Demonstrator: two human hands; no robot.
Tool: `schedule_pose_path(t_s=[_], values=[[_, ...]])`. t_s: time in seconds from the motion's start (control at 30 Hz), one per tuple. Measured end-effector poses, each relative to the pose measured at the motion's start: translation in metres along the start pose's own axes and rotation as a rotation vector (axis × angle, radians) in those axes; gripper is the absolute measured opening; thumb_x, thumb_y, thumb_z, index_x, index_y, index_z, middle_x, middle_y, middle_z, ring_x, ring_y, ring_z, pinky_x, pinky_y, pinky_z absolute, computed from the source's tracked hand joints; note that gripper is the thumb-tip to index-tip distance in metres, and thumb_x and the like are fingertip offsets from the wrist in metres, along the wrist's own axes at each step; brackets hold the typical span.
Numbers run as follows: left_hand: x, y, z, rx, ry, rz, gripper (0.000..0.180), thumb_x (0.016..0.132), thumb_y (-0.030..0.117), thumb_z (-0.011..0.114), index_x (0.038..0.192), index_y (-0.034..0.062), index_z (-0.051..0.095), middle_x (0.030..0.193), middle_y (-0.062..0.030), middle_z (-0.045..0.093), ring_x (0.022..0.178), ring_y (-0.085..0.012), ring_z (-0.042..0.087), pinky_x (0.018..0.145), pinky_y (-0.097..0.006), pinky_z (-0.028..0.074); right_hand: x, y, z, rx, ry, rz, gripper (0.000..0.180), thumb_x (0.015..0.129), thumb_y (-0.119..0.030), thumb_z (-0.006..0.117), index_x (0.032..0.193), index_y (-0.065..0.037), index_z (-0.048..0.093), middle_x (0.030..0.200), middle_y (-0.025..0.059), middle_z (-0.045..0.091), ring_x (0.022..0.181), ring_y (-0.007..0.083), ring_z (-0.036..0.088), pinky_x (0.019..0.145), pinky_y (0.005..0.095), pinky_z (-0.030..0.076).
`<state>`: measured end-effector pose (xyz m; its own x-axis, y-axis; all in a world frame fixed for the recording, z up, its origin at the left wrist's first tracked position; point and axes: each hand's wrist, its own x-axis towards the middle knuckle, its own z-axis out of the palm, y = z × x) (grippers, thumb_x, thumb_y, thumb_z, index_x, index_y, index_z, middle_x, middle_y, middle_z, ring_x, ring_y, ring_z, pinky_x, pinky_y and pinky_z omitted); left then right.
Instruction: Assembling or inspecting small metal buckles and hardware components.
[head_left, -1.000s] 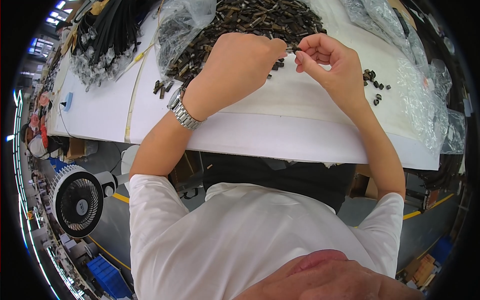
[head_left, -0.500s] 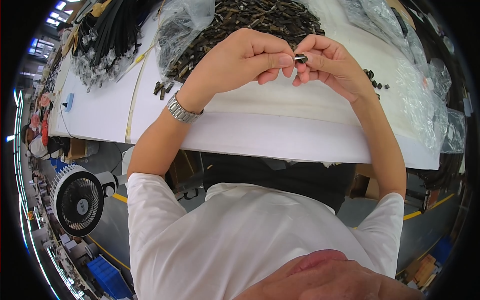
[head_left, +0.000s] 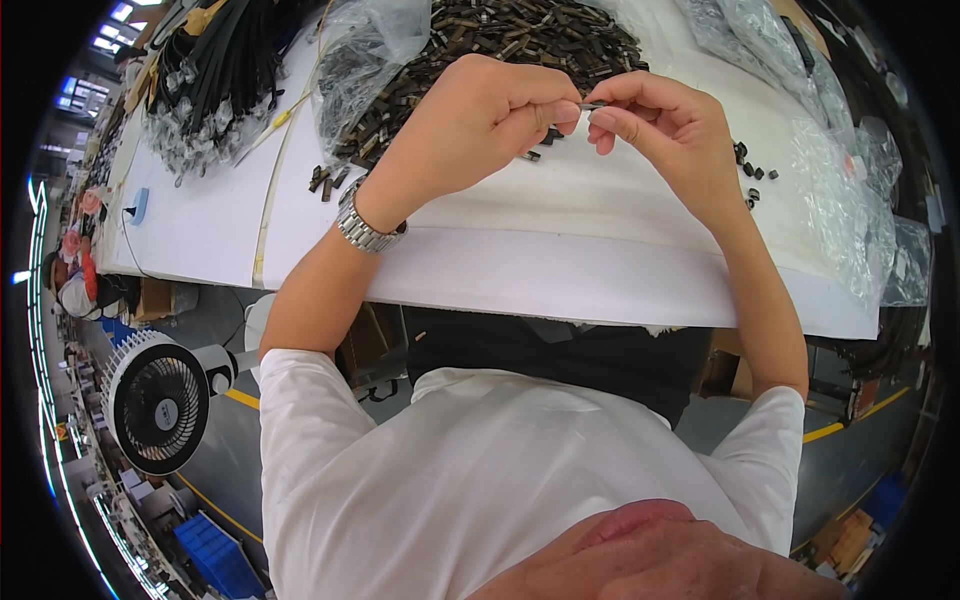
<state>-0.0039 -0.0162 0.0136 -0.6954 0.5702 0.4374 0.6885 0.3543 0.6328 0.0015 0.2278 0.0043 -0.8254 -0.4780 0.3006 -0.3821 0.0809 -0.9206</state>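
Note:
Above the white table, my left hand (head_left: 485, 125) and my right hand (head_left: 680, 130) meet at the fingertips. Between them is a small, thin dark piece (head_left: 594, 106) with a shiny edge, pinched from the left by my thumb and forefinger. My right thumb and forefinger close on its other end, and the remaining right fingers curl loosely. Fingertips cover much of the piece, so its exact kind cannot be made out. Just behind my hands spreads a large pile of small dark brown and black clips (head_left: 530, 35). A few lie loose below my left fingers.
Several small black pieces (head_left: 745, 165) lie right of my right hand. Clear plastic bags rest by the pile (head_left: 355, 60) and along the right side (head_left: 850, 190). Black straps with clear-wrapped ends (head_left: 215, 75) lie far left. A fan (head_left: 160, 405) stands beside the table.
My hands have shifted slightly and the held piece has turned, showing less of its black body. My right fingers have changed their grip. Loose clips under my left hand have come into view.

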Motion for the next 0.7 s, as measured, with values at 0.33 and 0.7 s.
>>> schedule_pose_path(t_s=[0.33, 0.7], values=[[0.002, -0.007, -0.006, -0.576, -0.179, -0.338, 0.034, 0.11, 0.032, 0.057, 0.091, 0.0083, 0.072, 0.06, 0.0085, 0.049, 0.051, 0.0011, 0.036, 0.045, -0.019, 0.023, 0.0, -0.003, 0.014, 0.046, 0.063, -0.079, 0.016, 0.098, -0.006, 0.07, 0.111, 0.003, 0.069, 0.088, 0.0058, 0.074, 0.078, 0.0106, 0.07, 0.073, 0.0237, 0.056], [0.0, -0.013, 0.002, -0.592, -0.186, -0.358, 0.033, 0.109, 0.032, 0.058, 0.097, 0.0047, 0.073, 0.064, 0.0069, 0.054, 0.051, 0.0009, 0.038, 0.045, -0.018, 0.025, -0.011, -0.009, -0.014, -0.289, 0.073, 0.133, 0.018, 0.097, -0.009, 0.072, 0.112, 0.001, 0.07, 0.083, 0.0069, 0.073, 0.073, 0.0112, 0.068, 0.07, 0.025, 0.054]])
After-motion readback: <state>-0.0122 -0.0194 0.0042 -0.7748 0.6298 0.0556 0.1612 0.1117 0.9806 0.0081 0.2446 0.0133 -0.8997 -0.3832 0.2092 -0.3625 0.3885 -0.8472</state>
